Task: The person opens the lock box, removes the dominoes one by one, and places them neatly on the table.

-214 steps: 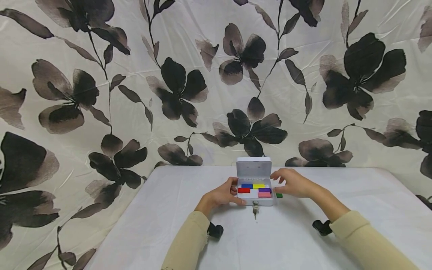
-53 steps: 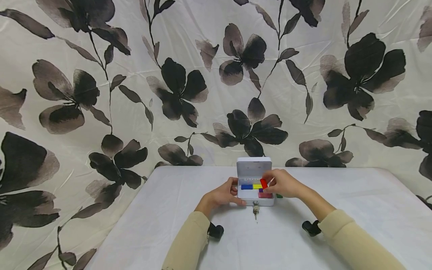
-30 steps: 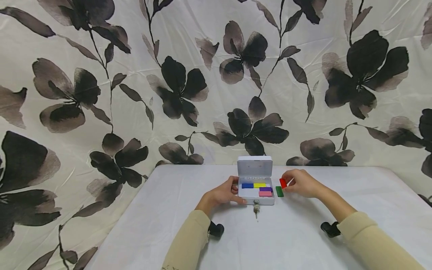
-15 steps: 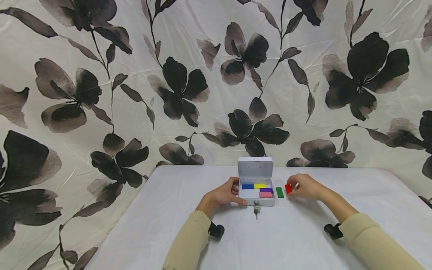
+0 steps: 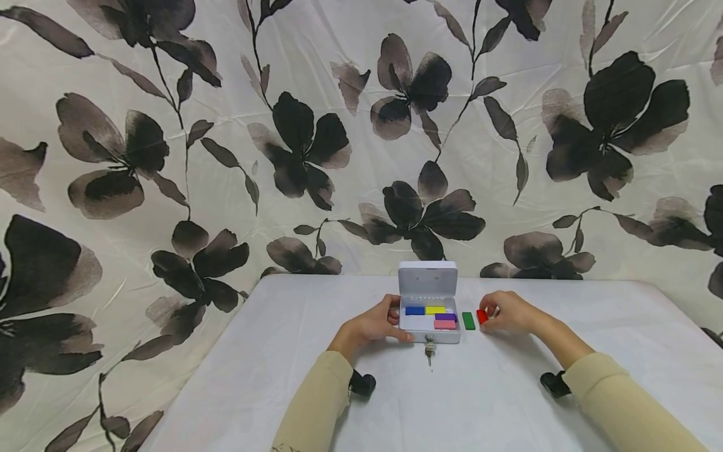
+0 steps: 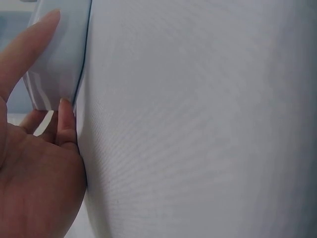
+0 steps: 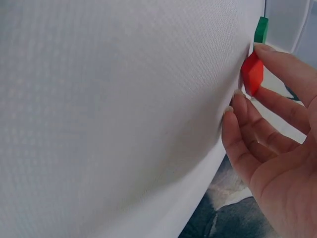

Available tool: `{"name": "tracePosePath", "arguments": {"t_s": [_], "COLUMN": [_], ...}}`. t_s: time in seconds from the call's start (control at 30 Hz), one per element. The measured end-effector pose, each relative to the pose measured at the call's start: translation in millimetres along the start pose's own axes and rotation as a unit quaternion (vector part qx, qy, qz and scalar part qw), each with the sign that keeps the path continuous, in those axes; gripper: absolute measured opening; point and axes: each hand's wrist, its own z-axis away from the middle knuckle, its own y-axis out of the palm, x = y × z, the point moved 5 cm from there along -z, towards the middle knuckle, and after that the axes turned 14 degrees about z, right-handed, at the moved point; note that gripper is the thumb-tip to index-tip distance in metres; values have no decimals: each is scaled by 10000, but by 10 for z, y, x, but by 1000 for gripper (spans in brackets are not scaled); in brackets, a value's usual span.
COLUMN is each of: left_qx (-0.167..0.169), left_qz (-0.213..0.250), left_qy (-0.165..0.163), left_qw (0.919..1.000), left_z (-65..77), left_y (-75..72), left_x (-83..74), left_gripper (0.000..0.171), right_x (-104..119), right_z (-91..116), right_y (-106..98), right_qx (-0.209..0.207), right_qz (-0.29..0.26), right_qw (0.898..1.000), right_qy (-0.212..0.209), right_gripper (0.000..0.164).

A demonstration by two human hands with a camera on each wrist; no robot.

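A small white lockable metal box [image 5: 443, 338] stands with its lid up near the table's far edge. My left hand [image 5: 369, 326] grips its front left corner, thumb on the front wall, other fingers at the left side. Inside lie a blue block [image 5: 415, 311], a yellow block [image 5: 435, 310], a purple block [image 5: 445, 317] and a pink block [image 5: 445, 325]. Right of the box, my right hand [image 5: 511, 312] pinches a red block [image 5: 482, 316] between thumb and fingers, down at the cloth. A green block [image 5: 468, 321] lies between box and red block.
Keys [image 5: 430, 353] hang from the lock at the box's front. A white cloth [image 5: 452, 402] covers the table. Behind it hangs a floral curtain [image 5: 350, 188]. Black wrist devices sit under both sleeves.
My right hand has lifted the red block from the box's left part, carried it right past the green block and lowered it to the table. The left hand stays at the box.
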Motion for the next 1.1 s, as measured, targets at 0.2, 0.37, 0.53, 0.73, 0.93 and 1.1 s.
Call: {"name": "tracePosePath", "arguments": {"t_s": [0.2, 0.37, 0.53, 0.73, 0.93, 1.1], "left_qx": [-4, -26, -47, -37, -47, -35], "left_qz": [-28, -13, -30, -27, -16, 12], "left_qy": [-11, -2, -6, -6, -23, -32], "left_qw": [10000, 10000, 10000, 10000, 10000, 10000], "left_z": [-19, -23, -17, -18, -27, -28], "left_y": [2, -2, -6, -5, -12, -11], "left_x": [21, 19, 7, 19, 32, 30], "left_gripper": [90, 89, 90, 91, 91, 91], "right_x": [-7, -14, -2, 16, 5, -14], "right_z": [-13, -26, -27, -22, -28, -36], "right_y": [18, 26, 21, 17, 26, 34], "right_qx": [14, 34, 30, 4, 45, 122], "right_qz": [26, 74, 72, 84, 72, 49], "right_qw": [10000, 9999, 9999, 9999, 9999, 9998], "right_qy": [31, 96, 111, 62, 121, 167], "right_gripper": [31, 31, 33, 32, 32, 34]}}
